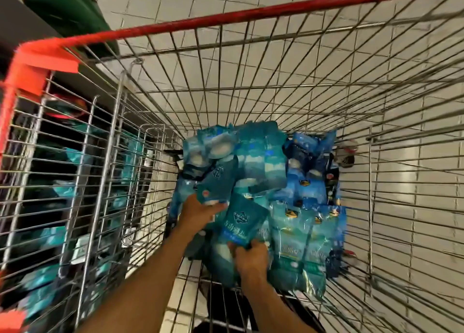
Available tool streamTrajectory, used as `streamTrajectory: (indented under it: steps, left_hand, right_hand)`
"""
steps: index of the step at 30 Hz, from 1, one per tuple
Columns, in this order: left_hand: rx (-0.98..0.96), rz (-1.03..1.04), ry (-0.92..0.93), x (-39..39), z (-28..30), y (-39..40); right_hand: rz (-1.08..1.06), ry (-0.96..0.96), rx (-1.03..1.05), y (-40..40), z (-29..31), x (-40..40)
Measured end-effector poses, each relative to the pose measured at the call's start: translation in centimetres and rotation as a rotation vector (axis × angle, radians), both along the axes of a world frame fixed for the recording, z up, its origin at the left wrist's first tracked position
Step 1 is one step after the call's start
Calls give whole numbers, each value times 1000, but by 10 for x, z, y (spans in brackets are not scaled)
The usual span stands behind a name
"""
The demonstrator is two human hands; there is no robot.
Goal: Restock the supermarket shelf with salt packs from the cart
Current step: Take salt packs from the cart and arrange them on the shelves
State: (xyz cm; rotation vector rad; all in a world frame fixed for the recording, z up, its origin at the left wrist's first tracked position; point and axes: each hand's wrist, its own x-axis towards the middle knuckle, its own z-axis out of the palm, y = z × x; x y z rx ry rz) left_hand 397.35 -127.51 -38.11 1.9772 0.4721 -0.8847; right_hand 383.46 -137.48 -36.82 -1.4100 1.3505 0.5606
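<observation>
A wire shopping cart (pixel 251 63) with a red rim holds a heap of teal and blue salt packs (pixel 296 222) at its bottom. Both my arms reach down into it. My left hand (pixel 198 210) grips the lower end of a teal salt pack (pixel 217 183) at the heap's left side. My right hand (pixel 249 258) pinches the bottom edge of another teal salt pack (pixel 242 222), which is tilted up off the pile. The frame is blurred by motion.
To the left, through the cart's wire side, a dark shelf (pixel 50 194) shows more teal packs. A green object (pixel 65 11) lies at the top left. Pale floor tiles (pixel 414 207) lie under and to the right of the cart.
</observation>
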Motion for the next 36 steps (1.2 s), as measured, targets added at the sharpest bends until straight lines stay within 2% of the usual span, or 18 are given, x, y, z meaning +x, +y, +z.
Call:
streamTrajectory:
  steps: [3, 8, 12, 15, 19, 22, 27, 32, 34, 36]
  left_hand:
    - [-35, -8, 101, 11, 29, 4]
    - [-154, 63, 164, 20, 97, 11]
    - [-318, 156, 207, 15, 166, 17]
    - [-404, 330, 226, 8, 213, 19]
    - [-394, 423, 197, -1, 274, 25]
    - [-466, 516, 181, -16, 304, 37]
    - [-756, 555, 272, -53, 347, 72]
    - [-1070, 595, 42, -103, 379, 133]
    - [-1240, 585, -99, -121, 386, 161]
    - [-1263, 726, -351, -143, 389, 189]
  right_hand:
    - [-5, -57, 8, -14, 23, 1]
    - [-59, -214, 52, -50, 81, 6]
    - [-16, -328, 152, -72, 134, 15]
    - [-32, -326, 66, -76, 171, 21]
    - [30, -524, 6, -67, 237, 12]
    - [126, -638, -65, -57, 274, 1]
    - [259, -778, -121, -25, 331, -7]
    - [363, -906, 1, 17, 373, -3]
    - [419, -920, 51, 37, 379, -1]
    - [455, -958, 93, 59, 379, 0]
